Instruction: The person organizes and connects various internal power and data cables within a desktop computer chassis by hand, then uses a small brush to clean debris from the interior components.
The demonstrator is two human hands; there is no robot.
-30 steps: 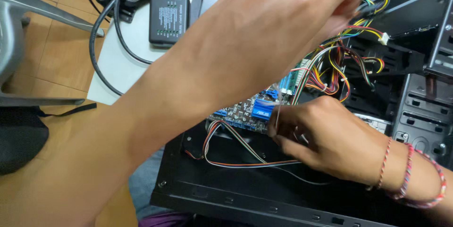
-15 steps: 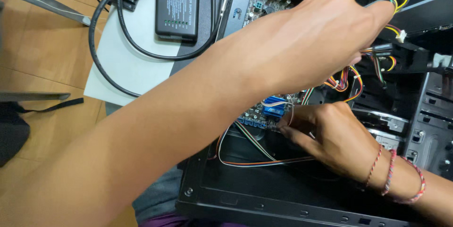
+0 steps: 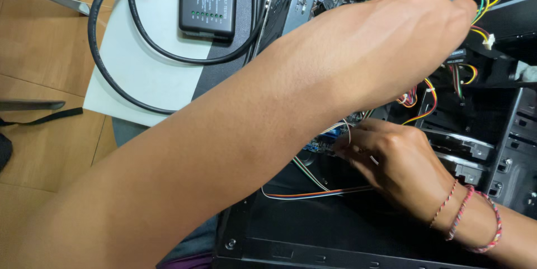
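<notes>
The left arm stretches across from lower left to upper right, its left hand (image 3: 403, 39) closed, knuckles up. The right hand (image 3: 391, 160) lies lower, fingers curled and pinched, with thread bracelets on the wrist.

Head camera looked steeply down into an open computer case (image 3: 358, 235).
Single close view, the left forearm (image 3: 235, 151) crossing most of the frame.

- Soft, even indoor light fills the frame, with no hard shadows on the wooden floor (image 3: 39, 62) at left.
- The inside of the computer case (image 3: 347, 230) at lower right is dim, its black metal swallowing detail.
- The left arm (image 3: 224, 151) across the centre is bright and slightly soft, being close to the lens.
- The small print on the black tester box (image 3: 208, 0) at the top is blurred.
- Faint glare shows on the drive bays (image 3: 464, 146) at right.
</notes>
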